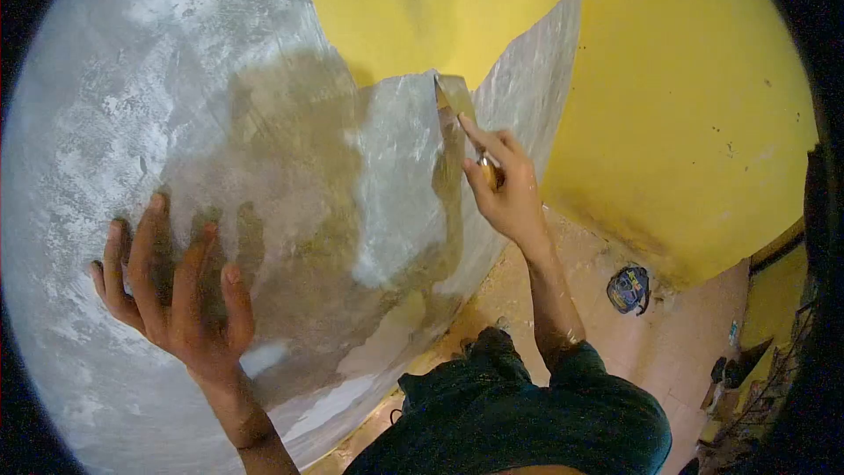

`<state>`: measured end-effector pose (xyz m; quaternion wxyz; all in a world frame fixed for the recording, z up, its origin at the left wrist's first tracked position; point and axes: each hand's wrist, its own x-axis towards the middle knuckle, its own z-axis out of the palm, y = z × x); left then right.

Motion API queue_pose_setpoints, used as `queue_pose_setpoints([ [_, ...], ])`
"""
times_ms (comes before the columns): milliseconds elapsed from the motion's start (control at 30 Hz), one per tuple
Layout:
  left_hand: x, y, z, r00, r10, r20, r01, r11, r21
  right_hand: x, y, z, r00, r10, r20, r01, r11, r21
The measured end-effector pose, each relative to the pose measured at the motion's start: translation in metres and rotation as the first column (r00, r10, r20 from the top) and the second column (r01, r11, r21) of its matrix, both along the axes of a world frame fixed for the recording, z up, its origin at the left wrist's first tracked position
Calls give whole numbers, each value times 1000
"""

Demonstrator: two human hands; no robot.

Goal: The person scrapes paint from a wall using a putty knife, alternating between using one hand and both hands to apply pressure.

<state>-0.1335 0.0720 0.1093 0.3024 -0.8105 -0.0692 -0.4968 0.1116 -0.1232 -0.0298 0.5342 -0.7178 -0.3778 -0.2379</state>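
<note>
Yellow wall [686, 123] is partly covered with grey plaster [220, 123]. Left hand [171, 290] is spread flat on it. Right hand [503, 189] grips a putty knife [457, 105], its blade pressed at the plaster's edge. Spreading seems underway; steady, even pressure is called for.

Floor [677, 347]: bare, pinkish-tan, running along the yellow wall's foot; a dark blue crumpled item [629, 289] is lying on it (kind unclear).
</note>
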Motion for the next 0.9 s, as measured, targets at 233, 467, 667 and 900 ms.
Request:
queue_pose_setpoints([
  [233,0,1,-1,1000,-17,17,17,1000,24,6,3,-1,999,12,-49,-11,1000,19],
  [467,0,0,-1,1000,-23,-1,23,1000,14,-2,12,5,977,179,120,-182,983,17],
  [667,1,-3,-1,999,2,-44,1,999,54,-2,7,14,978,194,77,-195,981,7],
  [900,0,0,-3,998,19,-60,-15,998,65,3,5,25,979,201,33,-201,980,6],
])
